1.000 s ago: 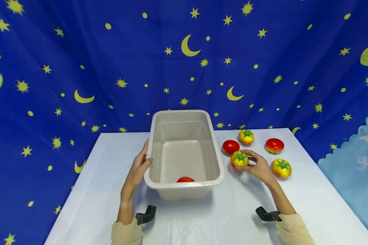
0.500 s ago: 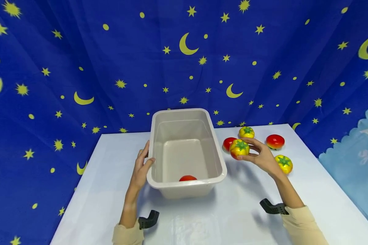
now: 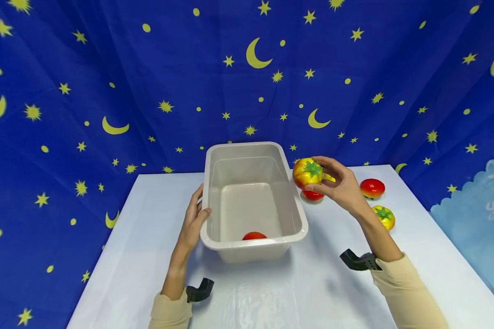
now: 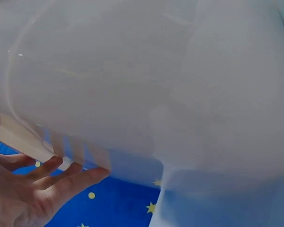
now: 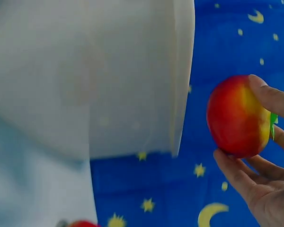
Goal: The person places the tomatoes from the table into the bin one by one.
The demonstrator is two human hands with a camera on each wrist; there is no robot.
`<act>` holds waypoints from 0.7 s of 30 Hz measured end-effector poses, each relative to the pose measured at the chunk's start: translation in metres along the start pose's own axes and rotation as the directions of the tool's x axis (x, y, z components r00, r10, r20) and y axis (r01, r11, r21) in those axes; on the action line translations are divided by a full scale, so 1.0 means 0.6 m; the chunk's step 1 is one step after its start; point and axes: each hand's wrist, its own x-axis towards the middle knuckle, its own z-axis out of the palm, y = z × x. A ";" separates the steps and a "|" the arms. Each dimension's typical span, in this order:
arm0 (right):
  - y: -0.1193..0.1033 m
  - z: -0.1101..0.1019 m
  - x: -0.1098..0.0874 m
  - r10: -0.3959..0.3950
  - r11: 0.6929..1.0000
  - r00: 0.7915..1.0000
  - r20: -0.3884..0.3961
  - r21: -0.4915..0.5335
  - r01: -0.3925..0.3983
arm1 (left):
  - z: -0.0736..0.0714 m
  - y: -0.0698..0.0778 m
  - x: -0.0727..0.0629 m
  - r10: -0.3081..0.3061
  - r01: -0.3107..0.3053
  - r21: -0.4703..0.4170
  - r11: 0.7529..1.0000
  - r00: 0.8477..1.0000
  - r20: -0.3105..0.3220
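Observation:
In the head view my right hand (image 3: 340,185) holds a yellow-and-red toy tomato (image 3: 307,173) with a green leafy top, raised just beyond the right rim of a light grey plastic bin (image 3: 294,214). The right wrist view shows the tomato's red underside (image 5: 236,118) between thumb and fingers, apart from the bin wall (image 5: 132,85). My left hand (image 3: 192,224) grips the bin's left rim, thumb over the edge. Its fingers (image 4: 73,177) touch the outer wall in the left wrist view. One red toy tomato (image 3: 254,236) lies inside at the near end, partly hidden by the rim.
Right of the bin, a red tomato (image 3: 312,196) and a yellow one (image 3: 329,177) are partly hidden behind my right hand. Farther right lie another red tomato (image 3: 372,188) and a yellow one (image 3: 384,217). A blue star-patterned curtain (image 3: 181,68) hangs behind the white table (image 3: 119,274).
My right hand has lifted the toy tomato from the table and carried it up and left to the bin's right rim. The left hand keeps its hold on the bin.

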 end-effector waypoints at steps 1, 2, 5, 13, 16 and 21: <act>-0.006 0.006 0.003 -0.011 1.000 1.000 0.006 0.022 0.011 | 0.000 0.000 0.000 -0.006 0.006 0.007 1.000 1.000 0.004; -0.011 0.011 0.005 -0.022 0.999 1.000 0.012 0.043 0.021 | 0.000 0.000 0.000 -0.012 0.012 0.013 1.000 1.000 0.008; -0.022 0.026 0.009 -0.046 0.992 0.998 0.042 0.118 0.040 | 0.000 0.000 -0.001 -0.034 0.034 0.023 0.999 0.999 0.014; -0.038 0.060 0.021 -0.049 0.976 0.990 0.135 0.219 0.018 | 0.002 0.000 0.001 -0.001 0.000 0.059 0.998 1.000 0.012; -0.037 0.075 0.023 -0.054 0.977 0.984 0.169 0.214 0.017 | 0.001 -0.001 0.001 0.005 -0.004 0.095 0.995 1.000 -0.003; -0.034 0.098 0.024 -0.075 0.974 0.975 0.210 0.226 0.027 | 0.001 -0.002 -0.001 0.002 0.001 0.103 0.995 1.000 -0.027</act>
